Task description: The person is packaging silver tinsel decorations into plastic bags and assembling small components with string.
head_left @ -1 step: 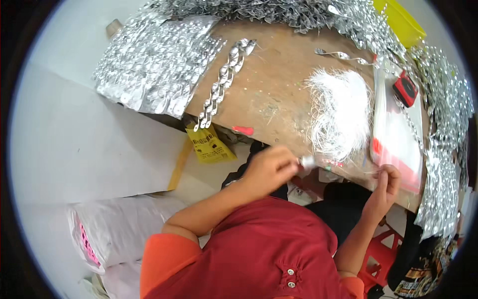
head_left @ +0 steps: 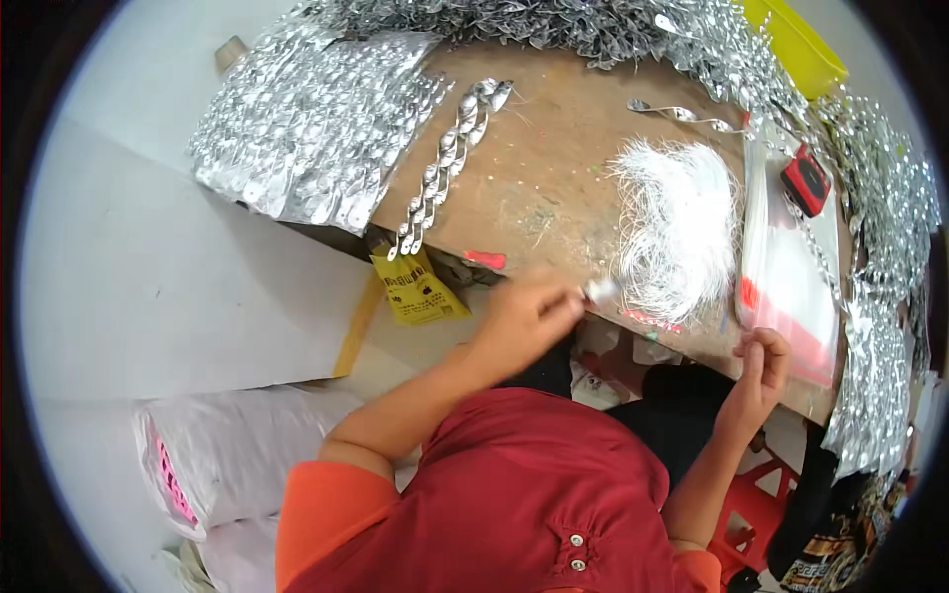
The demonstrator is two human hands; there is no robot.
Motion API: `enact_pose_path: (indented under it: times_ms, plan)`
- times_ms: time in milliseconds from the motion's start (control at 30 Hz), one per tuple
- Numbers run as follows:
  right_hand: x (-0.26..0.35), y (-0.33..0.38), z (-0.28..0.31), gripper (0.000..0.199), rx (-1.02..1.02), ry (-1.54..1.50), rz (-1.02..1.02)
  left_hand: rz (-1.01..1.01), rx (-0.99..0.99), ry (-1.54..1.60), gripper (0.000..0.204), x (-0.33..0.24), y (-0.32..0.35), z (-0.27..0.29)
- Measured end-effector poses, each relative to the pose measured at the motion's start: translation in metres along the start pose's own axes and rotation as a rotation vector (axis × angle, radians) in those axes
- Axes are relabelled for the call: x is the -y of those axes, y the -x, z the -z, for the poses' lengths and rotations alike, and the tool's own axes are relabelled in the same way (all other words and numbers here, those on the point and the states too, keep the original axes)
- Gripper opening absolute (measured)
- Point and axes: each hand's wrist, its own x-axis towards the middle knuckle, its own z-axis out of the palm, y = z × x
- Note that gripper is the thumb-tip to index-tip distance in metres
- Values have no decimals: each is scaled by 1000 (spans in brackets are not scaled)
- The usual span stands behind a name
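Note:
My left hand (head_left: 524,318) is closed on a small silver metal piece (head_left: 601,290) at the near edge of the wooden table (head_left: 544,188). Just beyond that piece lies a bundle of thin white threads (head_left: 677,227). My right hand (head_left: 761,366) hangs below the table edge under a clear plastic bag (head_left: 791,267). Its fingertips are pinched together, and I cannot make out anything between them. A strung row of silver pieces (head_left: 450,168) lies on the table to the left.
Heaps of shiny silver pieces (head_left: 316,119) cover the table's left, back and right sides. A small red and black device (head_left: 806,183) and a yellow bin (head_left: 796,40) sit far right. A yellow bag (head_left: 415,287) hangs off the table; a white sack (head_left: 227,455) lies on the floor.

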Motion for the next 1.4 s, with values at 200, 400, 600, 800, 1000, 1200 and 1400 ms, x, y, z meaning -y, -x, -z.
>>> enact_pose_path:
  times_ms: [200,400,600,800,1000,1200,1400]
  plan:
    - [-6,13,-4,9,166,-24,-63,7,-442,-207,18,31,-109,57]
    - [2,8,-12,5,180,-35,-54,-10,-460,-682,27,68,-151,84]
    - [8,-41,-21,8,303,303,129,-115,-433,-957,39,60,-122,71]
    - [16,-98,-63,5,366,393,339,-52,-349,-793,31,101,-97,80]
    - [-33,-187,-105,13,389,731,536,-72,-333,-667,20,85,-61,91]
    - [-78,-245,-119,19,300,1238,751,-90,-292,-669,17,75,-53,95]
    - [-103,-267,-116,19,354,1482,694,-66,-268,-562,20,80,-49,96]
